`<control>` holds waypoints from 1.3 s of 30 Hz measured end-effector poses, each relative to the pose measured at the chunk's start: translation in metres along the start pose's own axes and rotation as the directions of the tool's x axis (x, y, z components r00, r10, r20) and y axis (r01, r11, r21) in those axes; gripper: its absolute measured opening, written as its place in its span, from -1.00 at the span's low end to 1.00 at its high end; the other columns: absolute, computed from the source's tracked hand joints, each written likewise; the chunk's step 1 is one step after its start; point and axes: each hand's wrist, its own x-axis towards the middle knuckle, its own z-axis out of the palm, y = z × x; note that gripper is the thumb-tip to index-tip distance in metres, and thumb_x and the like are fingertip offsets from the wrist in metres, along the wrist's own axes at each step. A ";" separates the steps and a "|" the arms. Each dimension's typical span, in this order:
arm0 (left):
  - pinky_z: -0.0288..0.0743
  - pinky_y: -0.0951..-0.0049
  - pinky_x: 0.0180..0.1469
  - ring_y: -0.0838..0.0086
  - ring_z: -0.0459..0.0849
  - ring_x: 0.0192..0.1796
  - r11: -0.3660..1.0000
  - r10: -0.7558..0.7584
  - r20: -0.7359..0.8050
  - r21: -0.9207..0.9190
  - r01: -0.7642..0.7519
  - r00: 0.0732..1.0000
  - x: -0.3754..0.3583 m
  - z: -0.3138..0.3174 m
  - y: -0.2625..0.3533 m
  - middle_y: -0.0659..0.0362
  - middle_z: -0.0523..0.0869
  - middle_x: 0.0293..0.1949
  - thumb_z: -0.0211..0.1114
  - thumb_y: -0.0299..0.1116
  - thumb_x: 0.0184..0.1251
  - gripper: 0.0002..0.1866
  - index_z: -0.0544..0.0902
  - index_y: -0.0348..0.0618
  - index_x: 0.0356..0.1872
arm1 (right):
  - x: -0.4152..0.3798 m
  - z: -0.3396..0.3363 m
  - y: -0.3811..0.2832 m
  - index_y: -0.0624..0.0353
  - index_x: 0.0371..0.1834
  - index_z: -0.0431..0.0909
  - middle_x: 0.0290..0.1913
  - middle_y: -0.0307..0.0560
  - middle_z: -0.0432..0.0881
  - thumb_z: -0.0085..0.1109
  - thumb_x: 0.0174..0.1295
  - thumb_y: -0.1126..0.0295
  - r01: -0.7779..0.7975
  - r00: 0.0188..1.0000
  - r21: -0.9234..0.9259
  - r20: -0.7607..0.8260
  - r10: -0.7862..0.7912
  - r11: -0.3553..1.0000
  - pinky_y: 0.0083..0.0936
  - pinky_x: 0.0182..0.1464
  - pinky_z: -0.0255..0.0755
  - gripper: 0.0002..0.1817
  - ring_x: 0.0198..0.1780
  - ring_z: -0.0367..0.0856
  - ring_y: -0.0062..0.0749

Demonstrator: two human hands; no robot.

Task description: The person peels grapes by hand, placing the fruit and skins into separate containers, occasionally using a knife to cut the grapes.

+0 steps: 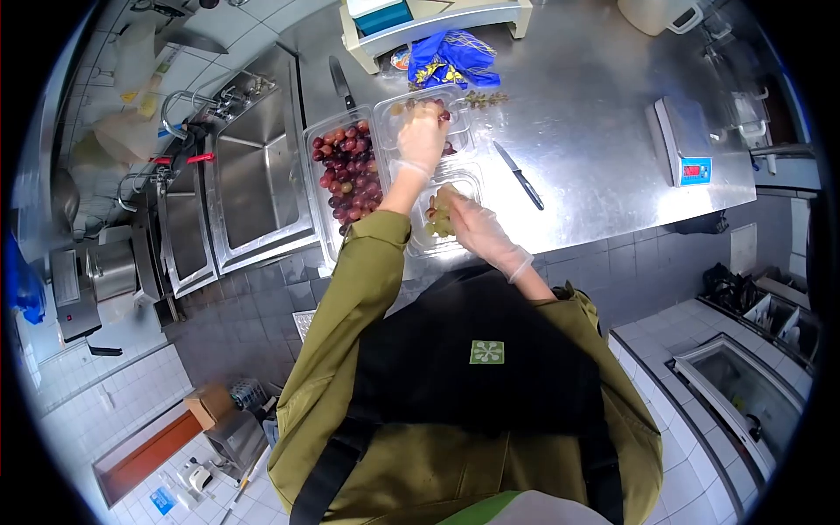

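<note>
My left hand (423, 136) and right hand (475, 229) curl over two clear boxes (382, 120); what they hold, I cannot tell. Green grapes (439, 226) are by the right hand, red grapes (352, 171) in one tray (314, 185), two knives (523, 182) near.

Bright overhead light, white glare on the steel counter (604, 149), strong fisheye curvature, black corners

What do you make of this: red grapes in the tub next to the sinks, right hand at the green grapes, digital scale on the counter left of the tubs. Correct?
Scale side is wrong. Head view shows the digital scale on the counter right of the tubs. Rest stands: red grapes in the tub next to the sinks, right hand at the green grapes.
</note>
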 end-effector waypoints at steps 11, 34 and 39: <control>0.56 0.11 -0.18 0.04 0.68 -0.27 0.995 -0.072 -0.078 -0.080 0.066 0.994 -0.007 -0.014 -0.008 0.00 0.67 -0.25 0.24 -0.41 0.12 -0.89 0.60 -0.10 -0.31 | 0.013 0.009 0.031 0.25 0.25 0.34 0.06 0.05 0.58 -0.16 0.40 0.23 -0.287 0.944 0.867 0.184 0.272 0.407 -0.31 0.14 0.43 -0.55 0.06 0.58 -0.16; 0.52 0.27 -0.06 0.11 0.63 -0.12 0.874 0.031 0.143 -0.485 0.043 0.989 -0.114 -0.084 0.047 0.00 0.66 -0.25 0.33 -0.49 0.02 -0.76 0.63 -0.21 -0.22 | 0.030 -0.012 -0.019 0.42 0.02 0.36 0.16 0.27 0.46 -0.42 0.43 0.36 -0.263 0.875 0.886 0.386 0.292 -0.383 -0.29 0.27 0.32 -0.63 0.14 0.47 -0.10; 0.53 0.28 -0.09 0.13 0.64 -0.14 0.890 0.121 0.053 -0.447 -0.084 0.991 -0.116 -0.082 0.051 0.05 0.65 -0.24 0.31 -0.51 0.00 -0.83 0.64 -0.21 -0.31 | 0.024 -0.014 -0.026 0.44 -0.02 0.37 0.18 0.31 0.44 -0.46 0.44 0.34 -0.255 0.882 0.901 0.366 0.298 -0.352 -0.26 0.29 0.31 -0.60 0.17 0.46 -0.08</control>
